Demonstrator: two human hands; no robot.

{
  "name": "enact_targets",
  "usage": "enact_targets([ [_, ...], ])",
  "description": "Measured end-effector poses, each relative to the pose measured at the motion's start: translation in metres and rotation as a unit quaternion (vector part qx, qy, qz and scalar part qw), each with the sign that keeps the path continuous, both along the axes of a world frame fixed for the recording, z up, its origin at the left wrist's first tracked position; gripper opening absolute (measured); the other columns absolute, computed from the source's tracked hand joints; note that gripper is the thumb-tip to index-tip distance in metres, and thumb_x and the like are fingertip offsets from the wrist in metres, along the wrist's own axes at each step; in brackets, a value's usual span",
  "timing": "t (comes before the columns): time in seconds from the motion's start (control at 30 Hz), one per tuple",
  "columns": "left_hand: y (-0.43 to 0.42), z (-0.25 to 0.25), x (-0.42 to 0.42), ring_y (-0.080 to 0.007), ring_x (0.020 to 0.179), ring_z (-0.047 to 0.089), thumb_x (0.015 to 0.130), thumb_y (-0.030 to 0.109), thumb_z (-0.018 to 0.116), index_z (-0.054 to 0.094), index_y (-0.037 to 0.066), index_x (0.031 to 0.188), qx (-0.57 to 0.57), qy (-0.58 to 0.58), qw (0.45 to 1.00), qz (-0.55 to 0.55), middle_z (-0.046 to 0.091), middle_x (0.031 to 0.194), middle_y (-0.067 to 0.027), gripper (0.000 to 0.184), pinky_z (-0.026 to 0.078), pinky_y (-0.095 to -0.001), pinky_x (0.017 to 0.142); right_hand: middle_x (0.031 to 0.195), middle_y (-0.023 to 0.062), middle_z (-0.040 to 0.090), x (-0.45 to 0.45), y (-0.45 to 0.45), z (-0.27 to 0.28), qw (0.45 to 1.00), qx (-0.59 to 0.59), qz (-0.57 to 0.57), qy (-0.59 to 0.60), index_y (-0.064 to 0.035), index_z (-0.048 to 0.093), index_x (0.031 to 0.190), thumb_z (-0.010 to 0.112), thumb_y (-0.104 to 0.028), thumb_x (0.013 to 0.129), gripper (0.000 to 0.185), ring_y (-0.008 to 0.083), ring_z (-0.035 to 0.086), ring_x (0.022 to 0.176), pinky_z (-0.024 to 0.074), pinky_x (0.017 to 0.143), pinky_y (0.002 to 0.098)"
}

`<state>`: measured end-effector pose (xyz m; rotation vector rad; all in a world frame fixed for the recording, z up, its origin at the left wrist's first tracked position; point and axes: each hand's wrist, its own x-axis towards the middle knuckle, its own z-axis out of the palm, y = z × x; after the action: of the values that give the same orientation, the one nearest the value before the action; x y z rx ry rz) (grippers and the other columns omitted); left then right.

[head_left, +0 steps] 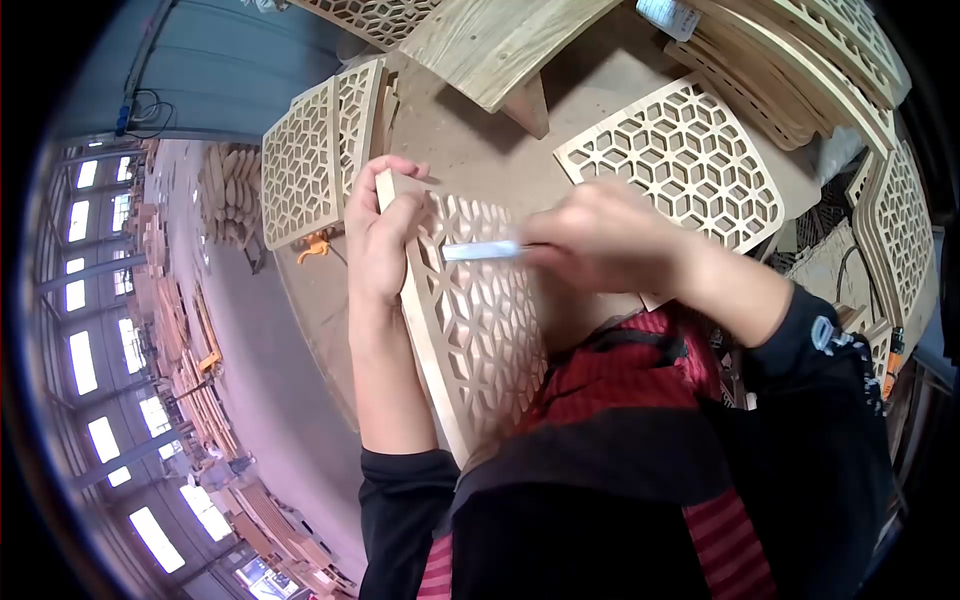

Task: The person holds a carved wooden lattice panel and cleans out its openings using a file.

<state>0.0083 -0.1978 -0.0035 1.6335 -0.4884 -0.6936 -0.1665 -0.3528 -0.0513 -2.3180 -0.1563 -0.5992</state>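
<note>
My left hand (382, 240) is closed around the upper edge of a pale wooden lattice panel (475, 330), which stands tilted against my body. Several star- and diamond-shaped openings run across its face. Blurred by motion, my right hand (615, 240) grips a flat, pale strip-like tool (480, 250). The tool's far end lies at an opening near the panel's thick left edge. Whether it is a file or a sanding stick is not clear. Part of its near end is hidden inside my right fist.
A second lattice panel (680, 165) lies on the worktable (470, 145) beyond my right hand. More panels (320, 160) lean at the left, near an orange clamp (316, 246). A wooden board (500, 45) is at the far side; stacked curved frames (760, 85) stand at the right.
</note>
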Motion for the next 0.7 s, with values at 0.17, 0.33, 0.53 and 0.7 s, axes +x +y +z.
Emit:
enact_targets([
  [0.17, -0.005, -0.001, -0.002, -0.0080, 0.073, 0.054, 0.084, -0.003, 0.050, 0.055, 0.004, 0.108, 0.000, -0.018, 1.000, 0.019, 0.061, 0.107, -0.0076, 0.026, 0.044, -0.0231, 0.065, 0.058, 0.0091, 0.060, 0.005, -0.008, 0.004, 0.992, 0.003, 0.017, 0.127, -0.0153, 0.070, 0.085, 0.061, -0.029, 0.092, 0.018, 0.0304, 0.059, 0.051, 0.0444, 0.050, 0.0433],
  [0.33, 0.002, 0.000, 0.002, -0.0085, 0.078, 0.054, 0.084, -0.004, 0.049, 0.055, 0.004, 0.109, 0.013, -0.036, 0.999, 0.002, 0.060, 0.108, -0.0078, 0.027, 0.045, -0.0244, 0.070, 0.054, 0.0095, 0.057, 0.005, 0.007, -0.004, 0.999, -0.013, -0.035, 0.010, -0.0127, 0.065, 0.082, 0.059, -0.030, 0.093, 0.021, 0.0295, 0.057, 0.049, 0.0435, 0.050, 0.0423],
  [0.53, -0.010, 0.001, -0.008, -0.0093, 0.075, 0.053, 0.084, -0.005, 0.048, 0.054, 0.003, 0.109, 0.004, -0.033, 0.999, -0.002, 0.059, 0.109, -0.0082, 0.027, 0.046, -0.0257, 0.067, 0.055, 0.0066, 0.058, -0.005, -0.013, -0.002, 0.995, -0.064, -0.028, 0.068, -0.0144, 0.069, 0.090, 0.064, -0.027, 0.090, 0.014, 0.0254, 0.060, 0.053, 0.0457, 0.054, 0.0376],
  [0.7, -0.011, 0.005, -0.010, -0.0095, 0.074, 0.054, 0.084, -0.005, 0.048, 0.054, 0.003, 0.109, 0.012, -0.028, 1.000, 0.005, 0.059, 0.109, -0.0085, 0.026, 0.045, -0.0257, 0.065, 0.061, 0.0065, 0.062, 0.016, -0.004, -0.014, 0.998, -0.047, -0.028, 0.020, -0.0131, 0.070, 0.093, 0.058, -0.028, 0.094, 0.019, 0.0219, 0.062, 0.057, 0.0473, 0.062, 0.0374],
])
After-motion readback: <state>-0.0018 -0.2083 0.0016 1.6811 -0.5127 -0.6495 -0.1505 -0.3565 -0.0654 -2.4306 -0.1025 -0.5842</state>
